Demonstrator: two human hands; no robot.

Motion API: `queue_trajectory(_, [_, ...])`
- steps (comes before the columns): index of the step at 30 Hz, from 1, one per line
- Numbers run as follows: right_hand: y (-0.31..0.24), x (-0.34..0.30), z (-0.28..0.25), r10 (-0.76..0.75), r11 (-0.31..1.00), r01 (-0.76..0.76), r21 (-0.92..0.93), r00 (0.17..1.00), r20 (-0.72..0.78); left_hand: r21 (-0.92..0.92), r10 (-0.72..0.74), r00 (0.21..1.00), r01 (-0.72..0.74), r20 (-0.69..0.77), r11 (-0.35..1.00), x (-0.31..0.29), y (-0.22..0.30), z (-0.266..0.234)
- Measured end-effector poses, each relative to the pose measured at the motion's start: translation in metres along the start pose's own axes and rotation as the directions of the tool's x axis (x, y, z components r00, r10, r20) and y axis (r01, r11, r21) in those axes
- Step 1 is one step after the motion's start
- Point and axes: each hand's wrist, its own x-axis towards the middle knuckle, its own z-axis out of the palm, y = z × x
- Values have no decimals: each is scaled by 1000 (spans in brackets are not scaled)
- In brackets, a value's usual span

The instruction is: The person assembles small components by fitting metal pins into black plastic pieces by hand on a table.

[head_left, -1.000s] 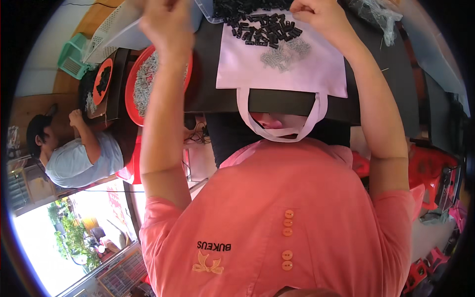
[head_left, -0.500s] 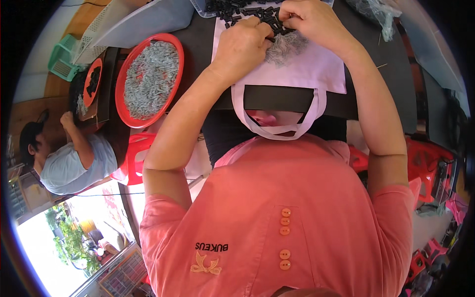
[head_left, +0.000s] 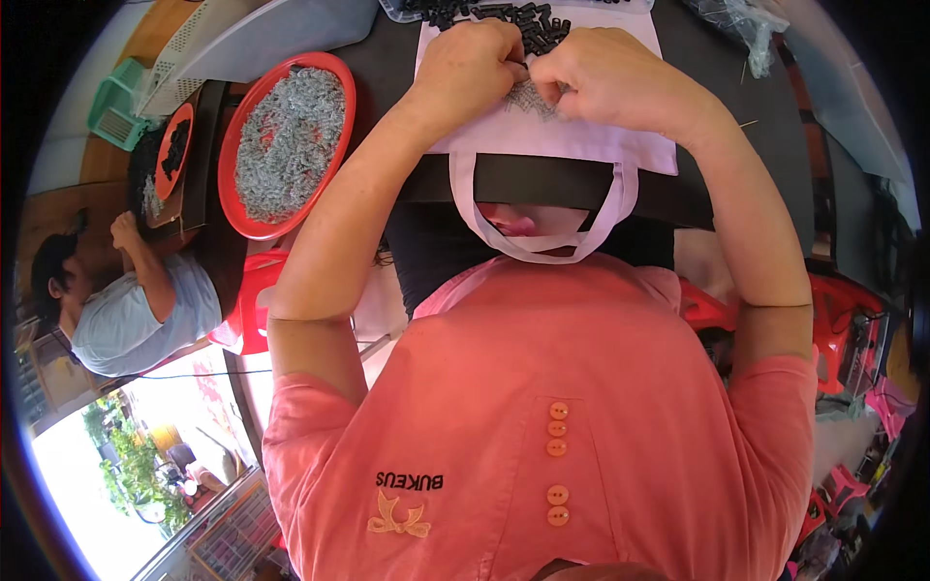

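Close by me, the left hand [head_left: 473,66] and right hand [head_left: 620,82] nearly meet in narrow pinches, contents hidden from me, at loose black pieces [head_left: 535,27] and small grey parts [head_left: 527,99] on a pale tote bag [head_left: 572,141]; much seems left, and I cannot tell what is finished

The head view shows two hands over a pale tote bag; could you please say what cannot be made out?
Head view:
What the left hand or right hand holds, if anything: hidden by the hands.
Part of the grey pile: behind the right hand; single pieces too small to count.
The far end of the black pile: cut off by the upper edge.
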Motion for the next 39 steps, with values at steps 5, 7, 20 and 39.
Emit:
queue_trajectory(5, [2,-3,18,32,992,-29,-120,999,19,32,88,996,-87,-29,996,-1,-5,3])
queue_trajectory(7, [11,-12,25,26,994,-29,-103,999,-32,6,57,998,-57,-21,998,-2,-5,2])
queue_trajectory(20, [15,-39,35,81,982,-119,-148,967,-241,-343,-242,956,175,-164,923,-50,-6,0])
queue_trajectory(39, [4,-30,49,-76,974,5,-225,949,-307,-169,-52,964,7,-260,986,-63,-4,2])
